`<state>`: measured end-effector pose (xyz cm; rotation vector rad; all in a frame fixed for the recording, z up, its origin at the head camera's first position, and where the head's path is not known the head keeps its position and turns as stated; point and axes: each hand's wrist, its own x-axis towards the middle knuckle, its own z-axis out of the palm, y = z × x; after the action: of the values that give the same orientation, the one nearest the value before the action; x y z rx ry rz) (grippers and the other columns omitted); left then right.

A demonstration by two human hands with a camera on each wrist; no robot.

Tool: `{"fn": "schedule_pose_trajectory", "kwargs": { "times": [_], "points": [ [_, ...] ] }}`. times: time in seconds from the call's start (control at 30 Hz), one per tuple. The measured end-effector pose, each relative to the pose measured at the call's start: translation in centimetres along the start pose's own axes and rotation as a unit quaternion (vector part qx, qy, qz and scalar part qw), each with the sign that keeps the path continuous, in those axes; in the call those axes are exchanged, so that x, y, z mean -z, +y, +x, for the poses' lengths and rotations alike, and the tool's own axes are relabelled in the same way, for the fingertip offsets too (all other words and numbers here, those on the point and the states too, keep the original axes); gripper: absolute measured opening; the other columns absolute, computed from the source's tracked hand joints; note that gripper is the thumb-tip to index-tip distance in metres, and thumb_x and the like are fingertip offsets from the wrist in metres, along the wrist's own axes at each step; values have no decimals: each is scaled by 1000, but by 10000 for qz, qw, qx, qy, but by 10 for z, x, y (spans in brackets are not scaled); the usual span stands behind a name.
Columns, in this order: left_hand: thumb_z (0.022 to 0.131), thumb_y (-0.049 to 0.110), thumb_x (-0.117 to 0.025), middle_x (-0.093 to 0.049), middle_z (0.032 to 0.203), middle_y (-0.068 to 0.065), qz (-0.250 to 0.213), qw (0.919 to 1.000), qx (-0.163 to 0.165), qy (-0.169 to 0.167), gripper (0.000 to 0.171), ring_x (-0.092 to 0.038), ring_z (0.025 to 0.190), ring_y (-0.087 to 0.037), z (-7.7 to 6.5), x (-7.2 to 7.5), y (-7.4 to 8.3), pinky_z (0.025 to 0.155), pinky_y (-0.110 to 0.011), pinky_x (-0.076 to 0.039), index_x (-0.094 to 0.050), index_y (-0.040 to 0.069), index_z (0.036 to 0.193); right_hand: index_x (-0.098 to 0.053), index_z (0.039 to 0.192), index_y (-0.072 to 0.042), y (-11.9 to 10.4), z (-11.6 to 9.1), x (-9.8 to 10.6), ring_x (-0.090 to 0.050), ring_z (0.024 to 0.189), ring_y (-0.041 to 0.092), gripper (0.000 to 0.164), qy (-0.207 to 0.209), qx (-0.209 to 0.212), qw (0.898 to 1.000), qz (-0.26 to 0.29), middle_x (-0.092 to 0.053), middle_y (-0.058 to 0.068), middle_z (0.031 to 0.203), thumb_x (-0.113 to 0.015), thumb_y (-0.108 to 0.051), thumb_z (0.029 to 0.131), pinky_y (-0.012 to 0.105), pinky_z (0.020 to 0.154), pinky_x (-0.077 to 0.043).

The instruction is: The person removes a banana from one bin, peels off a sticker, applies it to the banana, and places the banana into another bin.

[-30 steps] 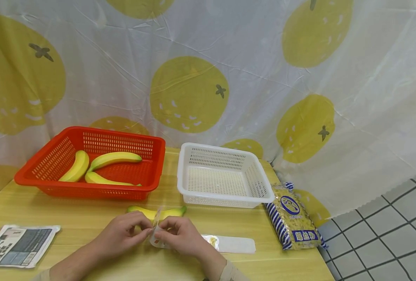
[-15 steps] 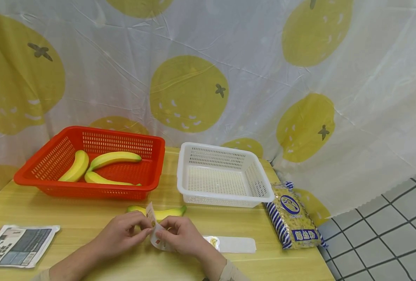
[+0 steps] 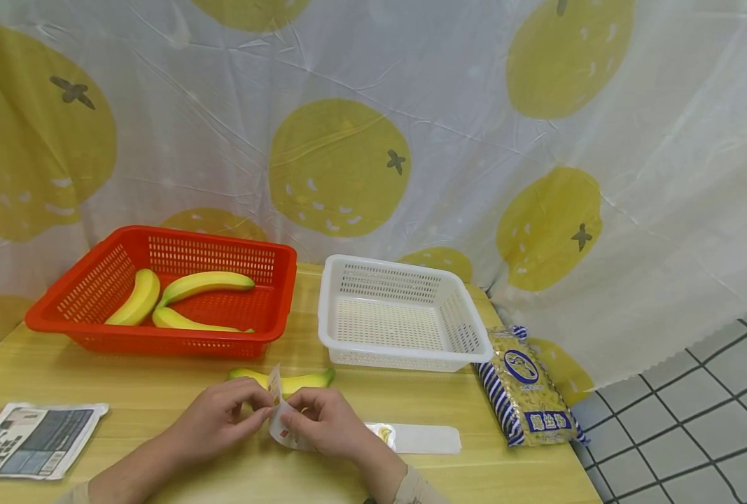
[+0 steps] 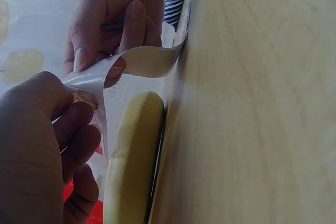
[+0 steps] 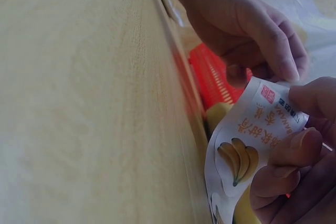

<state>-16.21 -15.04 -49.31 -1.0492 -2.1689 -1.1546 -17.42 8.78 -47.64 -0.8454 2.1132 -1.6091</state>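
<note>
Because the label strip (image 5: 252,140) looks light, limp and easily creased, edge holds should suit it; it curves between the right hand (image 3: 332,425) and left hand (image 3: 222,420), fingers pinching it, the left's contact partly hidden. A banana (image 3: 306,382) lies just beyond.

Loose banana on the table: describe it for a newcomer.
Start at the red basket, back left on the table. Just in front of its right end, beyond the left hand and right hand, lies a yellow banana. Three other bananas sit inside the basket; this one alone lies outside.
</note>
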Motion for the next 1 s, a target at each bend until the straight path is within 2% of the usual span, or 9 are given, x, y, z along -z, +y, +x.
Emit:
{"fn": "schedule_pose_trajectory", "kwargs": {
  "times": [0.3,0.47,0.77,1.0],
  "points": [
    [80,-5,-82,-69,93,14,-69,9998,-80,144,42,-59,80,2,-2,-3,-2,61,-13,-39,-70,27,104,-73,102,-1,1,-1,0,-68,72,1,16,51,-35,10000,1,-73,21,99,-67,-16,101,15,65,-53],
    [81,-4,-82,-69,94,15,-56,9999,-33,118,42,-59,80,2,-2,-1,-1,61,-13,-39,-70,28,105,-73,102,-1,0,-1,-1,-67,71,3,16,70,-71,9999,29,-73,19,98,-67,-16,101,15,63,-51],
    [82,-4,-81,-70,94,16,-97,9999,-43,58,43,-58,79,2,-1,-1,0,60,-13,-40,-70,29,107,-73,100,-4,3,0,-1,-69,75,1,19,145,85,9998,-103,-75,2,94,-67,-23,101,20,67,-56],
    [83,-4,-81,-70,95,17,-78,10000,2,1,42,-58,79,3,-1,0,0,61,-12,-41,-69,29,107,-73,101,-3,0,0,-1,-69,75,0,18,131,28,9999,-74,-75,10,97,-68,-20,101,19,68,-56]
  ]
}}
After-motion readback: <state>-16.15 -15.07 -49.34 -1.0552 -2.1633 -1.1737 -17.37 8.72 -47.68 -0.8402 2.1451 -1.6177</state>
